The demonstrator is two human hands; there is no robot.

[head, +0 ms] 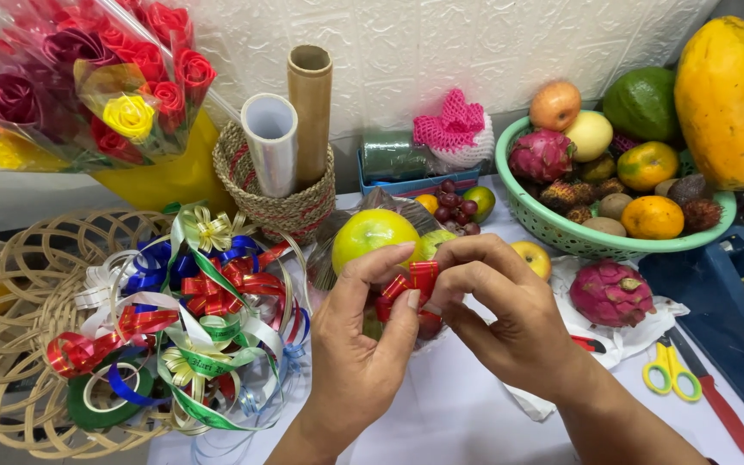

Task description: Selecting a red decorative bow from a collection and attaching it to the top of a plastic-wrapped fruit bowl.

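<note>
Head view: both hands are meeting at frame centre over the white table [441,413].
Left hand [363,344]: rising from the lower centre, thumb and fingers pinching the red ribbon bow [411,284].
Right hand [501,319]: coming in from the lower right, fingertips gripping the bow's top loop.
Handling: bow is looking light, springy, easily crushed; best held at its knot.
Behind: green apple [372,237] is sitting just past the bow.
Far right: green fruit basket [561,232] is standing at upper right.

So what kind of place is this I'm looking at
Most likely a gift-basket or fruit-hamper worktable: both hands pinch a small red ribbon bow, beside a pile of ribbon bows, a green basket of mixed fruit and wrapped artificial roses.
</note>
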